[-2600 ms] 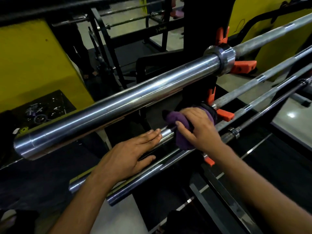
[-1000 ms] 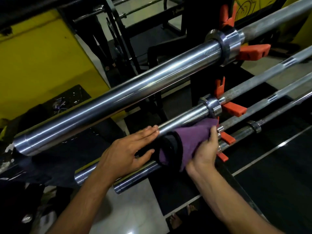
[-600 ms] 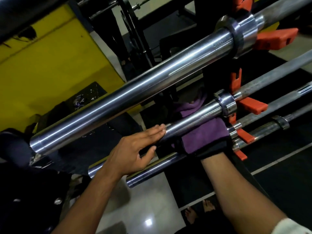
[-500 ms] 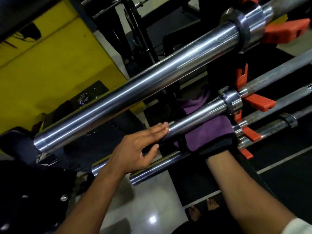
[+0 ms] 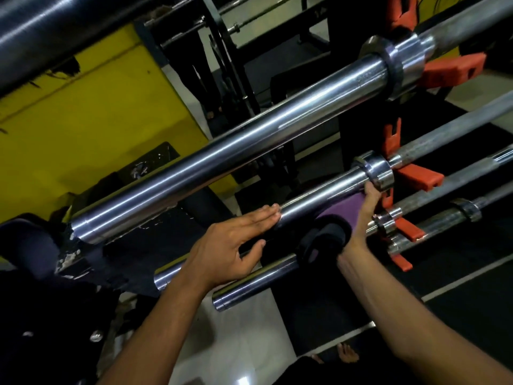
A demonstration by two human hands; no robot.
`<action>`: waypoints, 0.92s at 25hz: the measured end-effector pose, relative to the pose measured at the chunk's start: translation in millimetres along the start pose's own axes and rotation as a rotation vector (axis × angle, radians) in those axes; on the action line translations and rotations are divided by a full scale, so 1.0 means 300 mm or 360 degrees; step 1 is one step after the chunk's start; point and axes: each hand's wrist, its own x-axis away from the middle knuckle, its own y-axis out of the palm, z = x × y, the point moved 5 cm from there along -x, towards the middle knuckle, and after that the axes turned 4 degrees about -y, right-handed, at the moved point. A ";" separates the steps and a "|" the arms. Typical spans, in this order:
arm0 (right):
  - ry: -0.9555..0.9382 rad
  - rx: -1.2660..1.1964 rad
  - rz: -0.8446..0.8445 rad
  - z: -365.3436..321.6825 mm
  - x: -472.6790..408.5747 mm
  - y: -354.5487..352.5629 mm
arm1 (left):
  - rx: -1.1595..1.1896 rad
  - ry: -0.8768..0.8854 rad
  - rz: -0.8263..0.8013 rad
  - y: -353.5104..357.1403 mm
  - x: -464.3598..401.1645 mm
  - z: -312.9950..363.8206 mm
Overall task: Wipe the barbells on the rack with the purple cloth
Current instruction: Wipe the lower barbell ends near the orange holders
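1. Head view, writing: the top bar (image 5: 249,140) has a faint stamped mark on its sleeve near the collar, too blurred to read. No other writing can be read.
2. Count of bars: four chrome sleeve ends point toward the lower left, stacked on the rack (image 5: 344,140). Below the top bar comes the second bar (image 5: 327,194), then a third bar (image 5: 166,276), then the lowest bar (image 5: 249,287).
3. Count of hooks: several orange hooks (image 5: 416,177) stick out from the rack's black upright to the right of the collars; at least five show, though some are partly hidden.
4. Left hand (image 5: 230,245): flat, fingers straight and together, fingertips resting on the second bar's sleeve, to the left of the cloth. It grasps nothing.
5. Right hand (image 5: 363,215): it comes up from beneath the second bar, pressing the cloth (image 5: 347,211) against the sleeve's underside, with fingertips right beside the collar (image 5: 377,173). Whether the fingers curl round the bar cannot be told.
6. Cloth: purple with a black band, under the second bar, between the left hand and the collar, hanging down to the lowest bar.
7. Left of the rack stands a yellow wall (image 5: 83,129); pale floor (image 5: 230,337) shows below the bars.
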 end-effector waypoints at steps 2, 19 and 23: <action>0.0025 0.0189 0.0021 0.002 0.020 -0.027 | -0.0005 -0.0020 -0.0004 -0.003 -0.001 -0.004; -0.2255 0.2218 -0.0296 -0.054 0.390 0.106 | 0.0000 0.0153 0.0115 -0.104 0.267 -0.162; -0.2047 0.2998 -0.0101 0.052 0.215 0.170 | 0.0001 0.0226 0.0077 -0.112 0.442 -0.292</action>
